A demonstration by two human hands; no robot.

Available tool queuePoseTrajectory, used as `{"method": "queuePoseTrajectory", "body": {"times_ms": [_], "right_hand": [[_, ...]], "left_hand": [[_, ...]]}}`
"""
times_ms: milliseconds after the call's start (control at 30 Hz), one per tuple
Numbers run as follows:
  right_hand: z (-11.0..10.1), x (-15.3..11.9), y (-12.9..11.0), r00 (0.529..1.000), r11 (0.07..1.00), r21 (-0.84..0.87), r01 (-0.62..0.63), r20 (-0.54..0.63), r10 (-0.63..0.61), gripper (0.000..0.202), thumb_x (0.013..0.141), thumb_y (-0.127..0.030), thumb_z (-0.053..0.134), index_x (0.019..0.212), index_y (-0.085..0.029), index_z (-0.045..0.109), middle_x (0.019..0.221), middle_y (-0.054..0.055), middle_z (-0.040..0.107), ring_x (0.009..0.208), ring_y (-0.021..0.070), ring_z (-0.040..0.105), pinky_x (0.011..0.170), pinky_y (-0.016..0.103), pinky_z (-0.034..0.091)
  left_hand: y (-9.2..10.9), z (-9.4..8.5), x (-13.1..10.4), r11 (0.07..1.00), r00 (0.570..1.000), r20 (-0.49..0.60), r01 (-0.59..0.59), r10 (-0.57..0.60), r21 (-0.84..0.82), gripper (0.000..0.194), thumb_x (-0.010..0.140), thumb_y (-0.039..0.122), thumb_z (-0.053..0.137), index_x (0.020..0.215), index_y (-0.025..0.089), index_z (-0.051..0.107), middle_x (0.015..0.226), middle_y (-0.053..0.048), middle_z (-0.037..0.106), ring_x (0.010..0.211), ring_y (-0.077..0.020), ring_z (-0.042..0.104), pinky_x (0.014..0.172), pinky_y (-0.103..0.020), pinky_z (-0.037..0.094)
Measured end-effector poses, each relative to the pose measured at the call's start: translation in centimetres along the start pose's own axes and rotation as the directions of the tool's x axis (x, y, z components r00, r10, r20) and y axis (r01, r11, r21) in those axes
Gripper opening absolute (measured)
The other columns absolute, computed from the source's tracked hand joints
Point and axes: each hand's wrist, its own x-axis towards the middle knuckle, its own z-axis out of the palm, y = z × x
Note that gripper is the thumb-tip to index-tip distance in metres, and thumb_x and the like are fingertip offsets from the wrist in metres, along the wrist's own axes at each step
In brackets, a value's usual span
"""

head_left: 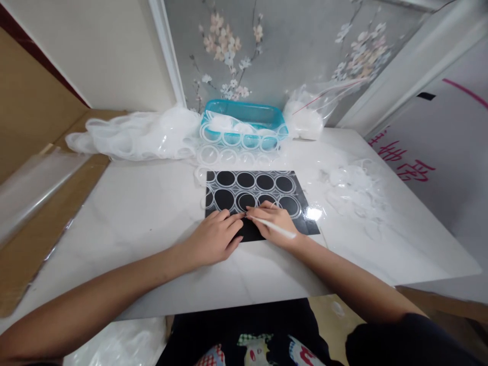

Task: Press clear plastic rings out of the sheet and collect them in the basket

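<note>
A clear plastic sheet with rows of white-rimmed rings (246, 181) lies over a black mat (263, 231) on the table. My left hand (217, 235) rests at the sheet's near edge, fingers stretched out and pressing down, its index fingertip by the bottom row. Opposite it, my right hand (277, 223) is closed around a slim white pen-like tool (276, 227). The tool's tip end is between the two hands' fingertips, close to the near rim of a ring. Fingers cover exactly what the tip touches. Part of the sheet trails beyond the mat's far edge.
Behind the mat stands a blue plastic basket (247, 108) with ring sheets draped over its front. Heaped ring sheets (141, 134) lie left of it, and a clear bag (308, 114) stands right. Loose clear scraps (358, 190) are on the right; cardboard (57, 188) borders the left.
</note>
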Motion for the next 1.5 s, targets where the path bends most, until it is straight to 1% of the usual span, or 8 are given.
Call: {"method": "queuePoseTrajectory", "body": {"times_ms": [133,267,467,1067,1300,1367,1433,1500], "right_hand": [[-2.1,2.0,1.9,0.990,0.981,-0.181,-0.063,-0.137,0.038,0.027,0.097,-0.025,0.045,0.096,-0.019,0.071,0.083,0.010,0.071,0.080,0.0229,0.059,0.057,0.030,0.039],[-6.2,3.9,4.3,0.690,0.926,0.033,-0.375,-0.658,0.303,0.035,0.100,-0.030,0.038,0.088,-0.017,0.069,0.087,0.010,0.069,0.083,0.0217,0.060,0.068,0.033,0.044],[-4.5,-1.3,3.2,0.929,0.937,0.223,-0.269,-0.196,0.313,0.024,0.093,-0.039,0.055,0.086,-0.020,0.069,0.083,0.006,0.069,0.075,0.0204,0.063,0.059,0.031,0.046],[-2.9,-2.2,3.0,0.933,0.898,0.323,-0.299,-0.097,0.346,0.021,0.091,-0.036,0.058,0.083,-0.021,0.071,0.082,0.006,0.071,0.077,0.0198,0.064,0.065,0.032,0.047],[-2.7,-2.1,2.8,0.978,0.983,-0.092,-0.158,-0.150,0.143,0.020,0.093,-0.025,0.052,0.090,-0.024,0.072,0.091,0.005,0.074,0.085,0.0205,0.062,0.065,0.030,0.045],[-4.7,-0.5,4.5,0.921,0.944,-0.183,-0.274,-0.332,0.203,0.020,0.091,-0.027,0.054,0.085,-0.021,0.072,0.078,0.007,0.071,0.079,0.0200,0.060,0.056,0.028,0.037],[-7.4,1.1,6.7,0.739,0.861,-0.169,-0.480,-0.606,0.293,0.031,0.094,-0.032,0.046,0.085,-0.014,0.070,0.078,0.011,0.068,0.066,0.0171,0.054,0.059,0.030,0.037],[-9.4,1.4,8.1,0.660,0.837,-0.150,-0.526,-0.693,0.290,0.041,0.098,-0.033,0.036,0.086,-0.010,0.068,0.091,0.015,0.068,0.066,0.0169,0.053,0.065,0.033,0.040]], "left_hand": [[0.0,-0.2,0.0,0.999,1.000,0.015,0.018,-0.018,-0.046,0.023,0.095,0.028,0.048,0.105,0.012,0.061,0.128,-0.010,0.062,0.097,-0.0242,0.054,0.081,-0.040,0.046],[-0.2,-0.4,-0.2,0.996,0.999,0.023,0.032,-0.030,-0.089,0.019,0.095,0.029,0.050,0.100,0.014,0.061,0.132,-0.008,0.060,0.097,-0.0220,0.054,0.082,-0.038,0.046],[0.1,-0.5,0.5,0.999,0.999,-0.033,-0.030,0.029,-0.029,0.026,0.094,0.034,0.054,0.111,0.016,0.060,0.137,-0.006,0.057,0.103,-0.0241,0.052,0.086,-0.038,0.043],[2.2,1.0,3.7,0.992,0.994,0.040,-0.102,0.099,0.070,0.031,0.094,0.040,0.055,0.108,0.013,0.061,0.130,-0.010,0.060,0.104,-0.0257,0.055,0.084,-0.038,0.040],[2.2,0.3,4.4,0.996,0.993,0.115,-0.031,0.041,-0.082,0.036,0.088,0.041,0.062,0.108,0.011,0.061,0.126,-0.010,0.063,0.104,-0.0279,0.053,0.085,-0.040,0.042],[2.2,0.1,4.4,0.992,0.991,0.127,-0.019,0.035,-0.121,0.036,0.086,0.041,0.064,0.108,0.012,0.062,0.131,-0.010,0.060,0.103,-0.0273,0.053,0.086,-0.040,0.042],[2.1,-0.1,4.3,0.990,0.991,0.134,-0.012,0.031,-0.141,0.036,0.086,0.041,0.064,0.108,0.013,0.061,0.136,-0.008,0.057,0.103,-0.0259,0.053,0.087,-0.039,0.042],[1.9,-0.1,4.1,0.989,0.990,0.135,-0.009,0.029,-0.145,0.036,0.086,0.041,0.065,0.108,0.013,0.061,0.136,-0.007,0.058,0.103,-0.0248,0.053,0.087,-0.039,0.042]]}}
